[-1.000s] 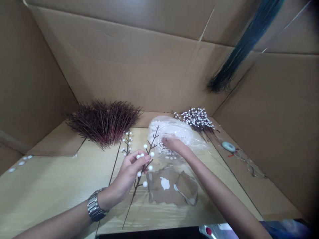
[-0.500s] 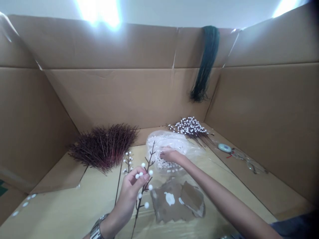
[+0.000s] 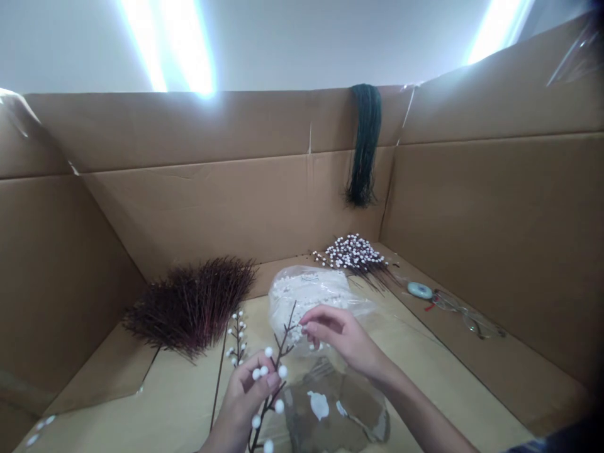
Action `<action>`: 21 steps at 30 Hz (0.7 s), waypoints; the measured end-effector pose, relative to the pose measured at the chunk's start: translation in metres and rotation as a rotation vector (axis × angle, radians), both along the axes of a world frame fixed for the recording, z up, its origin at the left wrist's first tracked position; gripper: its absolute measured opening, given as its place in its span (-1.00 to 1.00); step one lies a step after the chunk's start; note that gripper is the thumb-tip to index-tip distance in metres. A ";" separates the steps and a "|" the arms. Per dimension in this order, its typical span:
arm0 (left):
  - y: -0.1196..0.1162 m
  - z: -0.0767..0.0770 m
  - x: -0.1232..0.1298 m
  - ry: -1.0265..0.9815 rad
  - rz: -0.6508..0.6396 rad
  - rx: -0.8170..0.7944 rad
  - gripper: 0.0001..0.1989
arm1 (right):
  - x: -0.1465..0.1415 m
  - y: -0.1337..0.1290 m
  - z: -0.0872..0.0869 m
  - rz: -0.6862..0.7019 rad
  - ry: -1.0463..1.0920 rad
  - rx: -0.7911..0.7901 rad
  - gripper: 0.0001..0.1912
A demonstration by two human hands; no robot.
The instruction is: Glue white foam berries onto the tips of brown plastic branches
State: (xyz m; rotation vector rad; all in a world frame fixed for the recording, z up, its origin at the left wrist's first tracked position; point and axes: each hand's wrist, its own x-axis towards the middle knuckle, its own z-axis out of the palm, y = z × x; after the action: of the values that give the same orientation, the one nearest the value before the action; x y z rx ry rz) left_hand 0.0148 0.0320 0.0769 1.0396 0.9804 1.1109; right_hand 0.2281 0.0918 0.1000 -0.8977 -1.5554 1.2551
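Amid cardboard walls, the left hand pinches a beaded twig, right hand narrow beside it, contents unclear.

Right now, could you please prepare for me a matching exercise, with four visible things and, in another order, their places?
Things
1. bundle of bare dark-brown twigs
2. long bunch of dark-green strands
3. pale-blue oval object
4. brown branching twig with white balls, bare at its tip

Places
A. beside the clear eyeglasses
B. in the left hand
C. hanging on the back cardboard wall
D. at the back, on the left

Pairs: 1-D, 2-C, 3-A, 4-B
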 end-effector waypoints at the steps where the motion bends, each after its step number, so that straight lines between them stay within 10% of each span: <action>1: 0.000 -0.002 0.000 -0.002 -0.028 0.008 -0.57 | 0.002 0.003 0.006 0.008 0.048 -0.016 -0.74; 14: 0.010 -0.015 -0.007 0.122 -0.220 0.208 -0.63 | 0.005 0.006 0.043 0.191 -0.043 0.099 -0.81; 21: 0.016 -0.018 -0.011 0.212 -0.041 0.419 -0.65 | -0.004 0.003 0.045 0.131 -0.221 0.285 -0.85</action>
State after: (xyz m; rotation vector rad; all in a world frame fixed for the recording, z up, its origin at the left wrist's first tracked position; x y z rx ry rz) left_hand 0.0038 0.0479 0.0587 1.5342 0.9055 1.2191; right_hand 0.2238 0.0946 0.1455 -0.7788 -1.9382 1.0135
